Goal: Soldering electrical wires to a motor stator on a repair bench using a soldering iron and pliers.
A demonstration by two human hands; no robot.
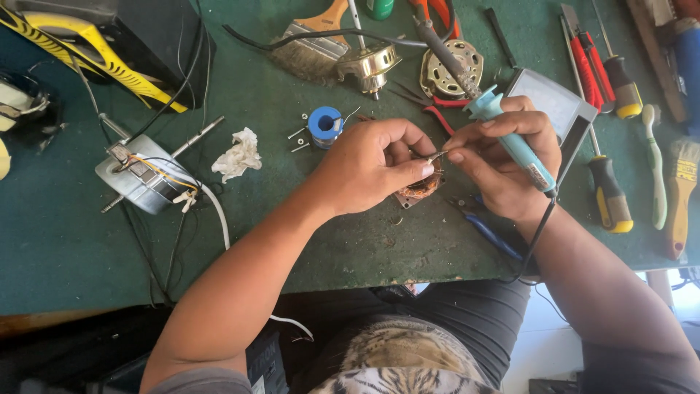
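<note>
My left hand [372,166] pinches a thin wire end just above a small motor stator with copper windings [421,188] lying on the green table [65,241]. My right hand [507,164] touches the same wire end with its fingertips while gripping a soldering iron with a light blue handle [510,138]. The iron's metal barrel points up and away from the stator, and its black cord runs down over the table edge. A blue spool of solder wire [325,125] stands just left of my left hand, with a few small screws beside it.
A grey fan motor with wires [146,179] and a crumpled white tissue [238,155] lie at the left. Two motor parts [452,69], a paintbrush [313,44], blue-handled pliers [492,235], a grey box [558,109], screwdrivers [609,193] and brushes [682,197] surround my hands.
</note>
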